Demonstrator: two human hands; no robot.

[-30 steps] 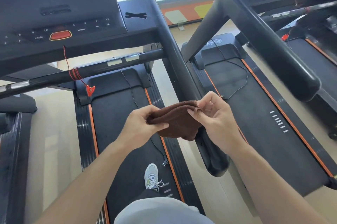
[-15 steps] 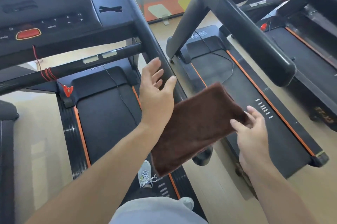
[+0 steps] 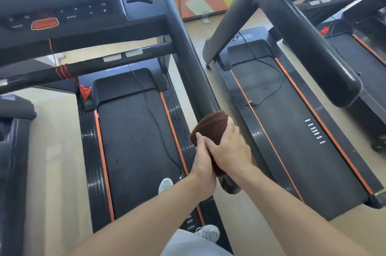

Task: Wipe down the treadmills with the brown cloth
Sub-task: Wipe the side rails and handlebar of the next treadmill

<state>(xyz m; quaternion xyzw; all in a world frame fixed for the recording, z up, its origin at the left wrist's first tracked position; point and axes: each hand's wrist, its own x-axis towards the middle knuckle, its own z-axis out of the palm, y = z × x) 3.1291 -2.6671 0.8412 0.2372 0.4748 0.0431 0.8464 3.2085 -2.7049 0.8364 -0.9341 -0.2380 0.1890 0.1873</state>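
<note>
The brown cloth (image 3: 209,126) is sitting wrapped over the lower stretch of the treadmill's right handrail (image 3: 188,55), the long black arm that's sloping down from the console (image 3: 62,11) toward the person. Both hands are clamping it there. The right hand (image 3: 227,147) is lying on top of the cloth from the right side, fingers curling over it and the rail, with the cloth bunching out past the fingertips up the rail. The left hand (image 3: 203,164) is coming in from the left and a bit lower, thumb pointing up along the cloth's left edge, and it's tucking under the right hand so the two are overlapping. A bit of cloth is also peeking out below the hands, just above the rounded end of the rail.

The treadmill belt (image 3: 135,141) is running underneath to the left, with orange trim down both sides, and a white sneaker (image 3: 166,184) is standing on it near the left forearm. A red safety clip (image 3: 85,91) is hanging off a red cord by the front crossbar. A second treadmill (image 3: 292,130) is sitting just to the right, apart from the hands.
</note>
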